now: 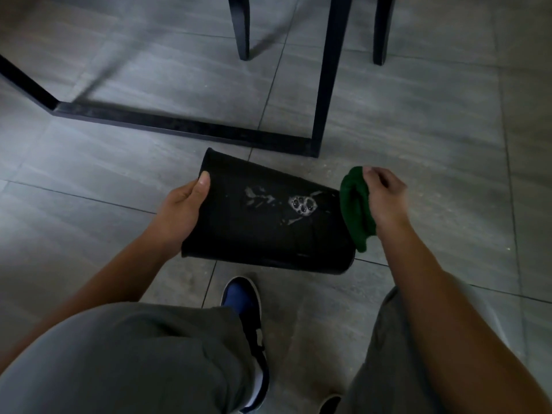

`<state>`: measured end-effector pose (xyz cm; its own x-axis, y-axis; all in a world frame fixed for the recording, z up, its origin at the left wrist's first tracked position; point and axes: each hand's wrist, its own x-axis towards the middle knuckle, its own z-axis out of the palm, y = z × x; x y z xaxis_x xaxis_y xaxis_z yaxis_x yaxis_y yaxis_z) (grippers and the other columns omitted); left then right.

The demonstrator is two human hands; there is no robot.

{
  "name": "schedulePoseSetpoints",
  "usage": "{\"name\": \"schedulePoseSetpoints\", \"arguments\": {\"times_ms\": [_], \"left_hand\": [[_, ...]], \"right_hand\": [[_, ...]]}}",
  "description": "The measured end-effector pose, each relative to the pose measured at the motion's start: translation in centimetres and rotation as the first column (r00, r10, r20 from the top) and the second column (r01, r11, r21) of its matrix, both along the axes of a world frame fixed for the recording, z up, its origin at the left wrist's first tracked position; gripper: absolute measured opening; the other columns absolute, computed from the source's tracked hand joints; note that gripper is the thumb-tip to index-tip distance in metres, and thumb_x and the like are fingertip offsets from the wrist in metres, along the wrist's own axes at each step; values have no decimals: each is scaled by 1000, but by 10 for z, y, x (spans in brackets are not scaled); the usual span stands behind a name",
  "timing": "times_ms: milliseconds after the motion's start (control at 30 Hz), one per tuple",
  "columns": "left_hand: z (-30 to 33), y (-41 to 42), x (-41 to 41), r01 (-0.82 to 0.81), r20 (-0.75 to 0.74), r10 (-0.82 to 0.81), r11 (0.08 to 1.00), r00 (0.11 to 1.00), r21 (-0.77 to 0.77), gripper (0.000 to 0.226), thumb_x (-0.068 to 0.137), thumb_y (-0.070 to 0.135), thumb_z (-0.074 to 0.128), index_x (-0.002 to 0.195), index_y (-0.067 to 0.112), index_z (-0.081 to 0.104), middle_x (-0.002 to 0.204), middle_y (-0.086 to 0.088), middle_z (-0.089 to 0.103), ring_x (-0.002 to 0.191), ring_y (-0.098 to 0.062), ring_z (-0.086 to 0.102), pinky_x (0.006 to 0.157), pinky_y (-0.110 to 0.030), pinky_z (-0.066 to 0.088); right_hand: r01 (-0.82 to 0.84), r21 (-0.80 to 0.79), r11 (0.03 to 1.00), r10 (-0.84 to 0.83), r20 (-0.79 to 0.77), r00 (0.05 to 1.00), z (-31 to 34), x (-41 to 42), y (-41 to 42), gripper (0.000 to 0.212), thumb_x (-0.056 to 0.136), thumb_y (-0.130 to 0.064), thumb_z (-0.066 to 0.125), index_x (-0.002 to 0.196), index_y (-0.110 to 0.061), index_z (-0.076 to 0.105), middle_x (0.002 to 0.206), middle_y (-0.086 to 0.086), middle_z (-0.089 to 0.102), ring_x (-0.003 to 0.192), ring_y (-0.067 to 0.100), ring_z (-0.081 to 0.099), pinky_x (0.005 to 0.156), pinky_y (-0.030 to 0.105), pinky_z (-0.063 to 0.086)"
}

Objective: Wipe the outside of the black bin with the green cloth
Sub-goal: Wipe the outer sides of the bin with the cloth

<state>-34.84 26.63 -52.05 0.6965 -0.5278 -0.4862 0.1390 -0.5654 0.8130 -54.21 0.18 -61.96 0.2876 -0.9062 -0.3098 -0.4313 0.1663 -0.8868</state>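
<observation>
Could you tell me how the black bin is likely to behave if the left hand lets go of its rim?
Lying on its side, the round black bin would probably roll. It looks light, since the left hand steadies it by the rim alone. The soap suds on its wall likely make it slippery.

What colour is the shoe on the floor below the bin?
The shoe is blue with a white and black side, seen in the head view.

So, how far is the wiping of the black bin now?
Early stage. Done: the black bin lies on its side, gripped at its rim by the left hand. In hand: the right hand holds the green cloth at the bin's base end. Left: soapy foam and wet streaks still sit unwiped on the side.
</observation>
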Motion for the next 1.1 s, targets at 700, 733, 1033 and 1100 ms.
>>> {"name": "schedulePoseSetpoints", "arguments": {"times_ms": [700, 733, 1033, 1100], "left_hand": [[-12, -35, -2, -208, -384, 135, 966, 913, -156, 73, 101, 72, 16, 124, 26, 69, 116, -5, 80, 106, -19, 77, 87, -34, 63], [-13, -38, -2, -222, -390, 138, 958, 911, -181, 70, 103, 68, 19, 124, 24, 69, 116, -5, 79, 106, -18, 77, 83, -30, 64], [-20, -24, -9, -284, -357, 227, 952, 906, -117, 38, 102, 55, 52, 119, 25, 68, 120, -11, 75, 109, -33, 72, 95, -51, 57], [-22, -22, -12, -324, -400, 277, 945, 873, -52, 50, 96, 67, 51, 120, 26, 66, 120, -13, 74, 107, -35, 72, 90, -50, 57]], "right_hand": [[-539, -641, 547, 536, -227, 813, 47, 102, 163, 47, 103, -44, 54, 145, -25, 57, 163, 12, 40, 152, 34, 34, 124, 53, 25], [-527, -653, 543, 521, -230, 822, 46, 102, 161, 45, 103, -44, 53, 143, -24, 59, 160, 12, 44, 150, 34, 37, 122, 54, 27], [-132, -309, 942, 11, -364, 931, -19, 3, 58, 52, 100, -61, 40, 143, -34, 50, 147, 4, 55, 130, 29, 56, 102, 51, 51], [-239, -362, 901, 84, -395, 915, -3, 21, 87, 55, 97, -65, 43, 144, -36, 48, 154, 7, 49, 139, 30, 48, 110, 56, 45]]}}
